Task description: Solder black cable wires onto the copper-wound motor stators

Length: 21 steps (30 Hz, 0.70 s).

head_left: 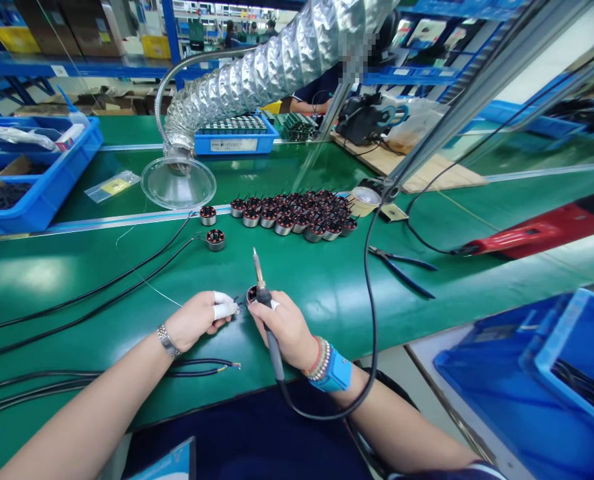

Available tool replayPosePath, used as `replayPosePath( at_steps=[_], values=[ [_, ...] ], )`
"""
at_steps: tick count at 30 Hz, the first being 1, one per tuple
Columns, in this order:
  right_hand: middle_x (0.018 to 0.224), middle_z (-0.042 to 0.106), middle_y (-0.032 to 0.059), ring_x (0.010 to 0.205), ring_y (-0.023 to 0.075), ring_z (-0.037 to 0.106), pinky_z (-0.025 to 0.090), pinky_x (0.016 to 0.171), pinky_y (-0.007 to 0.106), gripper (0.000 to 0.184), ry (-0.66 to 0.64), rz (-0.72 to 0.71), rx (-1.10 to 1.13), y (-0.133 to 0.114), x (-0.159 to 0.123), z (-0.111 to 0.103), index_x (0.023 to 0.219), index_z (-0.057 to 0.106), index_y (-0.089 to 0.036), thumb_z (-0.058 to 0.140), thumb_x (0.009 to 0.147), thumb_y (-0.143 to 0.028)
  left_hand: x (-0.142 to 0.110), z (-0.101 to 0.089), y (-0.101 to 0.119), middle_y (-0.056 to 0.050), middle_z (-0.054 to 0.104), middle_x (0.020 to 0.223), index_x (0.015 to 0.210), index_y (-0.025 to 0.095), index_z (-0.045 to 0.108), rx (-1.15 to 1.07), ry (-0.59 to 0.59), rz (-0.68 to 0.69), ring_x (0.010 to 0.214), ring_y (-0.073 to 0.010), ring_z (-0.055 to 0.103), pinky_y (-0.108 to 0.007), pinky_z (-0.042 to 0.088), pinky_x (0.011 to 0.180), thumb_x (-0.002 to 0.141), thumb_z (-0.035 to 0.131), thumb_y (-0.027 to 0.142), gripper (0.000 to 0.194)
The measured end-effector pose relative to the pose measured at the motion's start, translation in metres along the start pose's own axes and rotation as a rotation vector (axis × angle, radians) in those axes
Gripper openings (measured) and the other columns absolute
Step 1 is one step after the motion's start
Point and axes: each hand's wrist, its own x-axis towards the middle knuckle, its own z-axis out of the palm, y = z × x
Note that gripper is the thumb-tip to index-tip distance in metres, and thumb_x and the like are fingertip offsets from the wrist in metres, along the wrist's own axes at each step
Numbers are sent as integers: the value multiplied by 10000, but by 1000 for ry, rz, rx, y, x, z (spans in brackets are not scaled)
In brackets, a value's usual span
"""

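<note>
My right hand (289,327) is closed around a soldering iron (274,347), its metal tip pointing up and away from me. Partly hidden behind the iron, a small motor stator (251,295) sits at the fingers of that hand. My left hand (201,317), with white finger covers, pinches beside the stator's short dark leads. A thin pale wire (159,292) runs to this hand from the left; the exact contents of the pinch are too small to make out. Two stators (215,241) with black cables (127,297) attached stand farther up the green bench.
A cluster of stators (297,217) stands mid-bench, below a fume hose (247,87) with a clear funnel (179,185). Pliers (404,267) and a red tool (537,230) lie right. Loose cables (201,368) lie near left. Blue bins (41,193) flank the bench; a person (317,93) sits opposite.
</note>
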Motion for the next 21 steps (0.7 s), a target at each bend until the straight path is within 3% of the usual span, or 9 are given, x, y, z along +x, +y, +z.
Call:
replayPosePath(
  at_steps=[10,21],
  values=[
    [650,554,38,650,169,460,372,598,306,184,-8,86,-17,-8,7,7,945,576,-158,433,845,-102,3,1,-5,52,403,504,618,139,485,19,52,42,431,-51,308,-185,216,411,659,606,480,364],
    [710,590,53,772,190,523,396,666,321,189,-21,77,-35,-12,5,3,981,566,-166,456,842,-101,3,3,-5,66,375,461,603,141,487,55,54,65,416,-50,283,-188,208,413,677,563,410,288]
  ],
)
